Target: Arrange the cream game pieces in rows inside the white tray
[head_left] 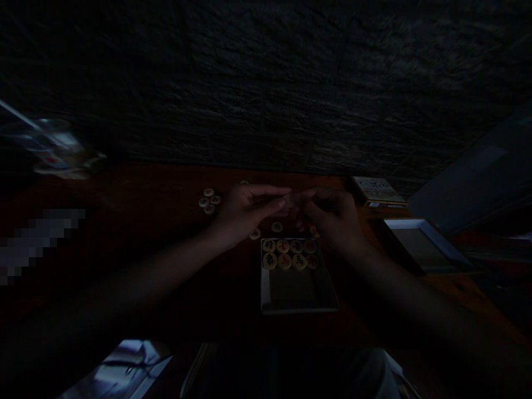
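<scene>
The scene is dim. My left hand [246, 210] and my right hand [332, 220] hover over the wooden table [133, 185], their fingertips meeting in the middle. Whether anything lies between those fingers is too dark to tell. Just below them, a square tray [262, 277] holds two rows of round Chinese chess pieces [290, 254] with red and black characters. Several loose pieces [209, 200] form a small cluster left of my left hand. A single piece [276, 226] lies between my hands, and another [255, 234] sits under my left wrist.
A picture-covered box [377, 190] lies at the table's far right, near a white-rimmed tray [424, 244]. A blurred glass object [54, 148] stands far left, in front of a rough stone wall [266, 83]. My clothed lap shows below the table edge.
</scene>
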`<state>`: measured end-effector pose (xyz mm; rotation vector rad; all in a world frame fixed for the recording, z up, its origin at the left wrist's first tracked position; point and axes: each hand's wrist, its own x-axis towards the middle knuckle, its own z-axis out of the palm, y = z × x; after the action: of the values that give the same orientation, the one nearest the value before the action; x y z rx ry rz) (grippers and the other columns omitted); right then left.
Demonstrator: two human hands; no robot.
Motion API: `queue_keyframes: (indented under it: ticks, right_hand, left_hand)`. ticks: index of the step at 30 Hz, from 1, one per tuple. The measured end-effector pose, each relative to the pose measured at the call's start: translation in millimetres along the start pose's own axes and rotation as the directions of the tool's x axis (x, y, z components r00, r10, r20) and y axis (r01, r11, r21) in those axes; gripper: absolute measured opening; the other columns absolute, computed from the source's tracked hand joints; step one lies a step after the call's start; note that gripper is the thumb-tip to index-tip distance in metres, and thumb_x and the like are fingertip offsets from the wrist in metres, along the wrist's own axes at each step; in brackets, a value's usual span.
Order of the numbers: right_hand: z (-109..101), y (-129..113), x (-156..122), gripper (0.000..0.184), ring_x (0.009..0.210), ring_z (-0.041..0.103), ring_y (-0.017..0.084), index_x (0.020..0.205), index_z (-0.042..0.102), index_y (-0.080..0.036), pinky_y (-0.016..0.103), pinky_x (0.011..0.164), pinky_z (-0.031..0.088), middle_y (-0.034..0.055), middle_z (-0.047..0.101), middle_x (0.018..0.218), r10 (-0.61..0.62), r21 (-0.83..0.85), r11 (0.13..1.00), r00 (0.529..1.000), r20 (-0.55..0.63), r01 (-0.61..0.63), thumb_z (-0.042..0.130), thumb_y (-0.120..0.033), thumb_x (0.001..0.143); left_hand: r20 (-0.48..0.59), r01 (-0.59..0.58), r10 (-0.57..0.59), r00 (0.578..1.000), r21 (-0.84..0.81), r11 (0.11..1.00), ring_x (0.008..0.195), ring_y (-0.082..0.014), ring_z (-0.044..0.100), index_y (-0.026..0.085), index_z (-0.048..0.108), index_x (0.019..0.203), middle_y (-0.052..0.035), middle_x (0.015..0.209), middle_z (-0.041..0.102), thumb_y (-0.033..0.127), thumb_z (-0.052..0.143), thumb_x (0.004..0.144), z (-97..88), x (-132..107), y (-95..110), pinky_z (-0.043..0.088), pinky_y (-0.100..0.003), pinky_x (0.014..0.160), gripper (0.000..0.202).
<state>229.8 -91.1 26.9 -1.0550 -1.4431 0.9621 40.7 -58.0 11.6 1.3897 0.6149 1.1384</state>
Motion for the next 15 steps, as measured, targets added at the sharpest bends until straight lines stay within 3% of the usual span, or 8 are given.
queue_keyframes:
  ticks: [7, 11, 15]
  right_hand:
    - [-4.2, 10.2, -4.0, 0.023, 0.065, 0.072, 0.014, 0.108, 0.080, -0.020, 0.024, 0.058, 0.058, 0.0036, 0.080, 0.089, -0.205, -0.176, 0.961, 0.977, 0.052, 0.211, 0.076, -0.033, 0.089]
    - [-9.2, 11.5, -3.5, 0.020, 0.077, 0.072, 0.016, 0.109, 0.080, -0.021, 0.027, 0.068, 0.057, 0.0038, 0.078, 0.092, -0.352, -0.366, 0.860, 0.933, 0.075, 0.354, 0.076, -0.027, 0.090]
    - [-15.3, 5.4, -0.8, 0.027, 0.077, 0.068, 0.016, 0.118, 0.077, -0.022, 0.028, 0.070, 0.056, 0.0040, 0.072, 0.093, -0.433, -0.493, 0.739, 0.885, 0.174, 0.458, 0.076, -0.029, 0.091]
  left_hand:
    - [-0.019, 0.091, -0.096, 0.995, -0.196, 0.976, 0.102, -0.0243, 0.078, 0.020, 0.083, 0.105, -0.0090, 0.110, 0.082, 0.027, 0.089, 0.079, 2.3, 1.6, 3.0, 0.057, -0.046, 0.105, 0.028]
    - [-0.009, 0.143, -0.150, 0.989, -0.253, 0.957, 0.103, -0.0231, 0.077, 0.018, 0.082, 0.106, -0.0092, 0.106, 0.082, 0.019, 0.088, 0.078, 4.3, 2.2, 7.2, 0.057, -0.043, 0.105, 0.028]
    - [0.022, 0.153, -0.153, 0.988, -0.271, 0.950, 0.104, -0.0224, 0.076, 0.017, 0.081, 0.106, -0.0082, 0.108, 0.081, 0.016, 0.086, 0.079, 5.4, 3.4, 9.0, 0.059, -0.041, 0.101, 0.027]
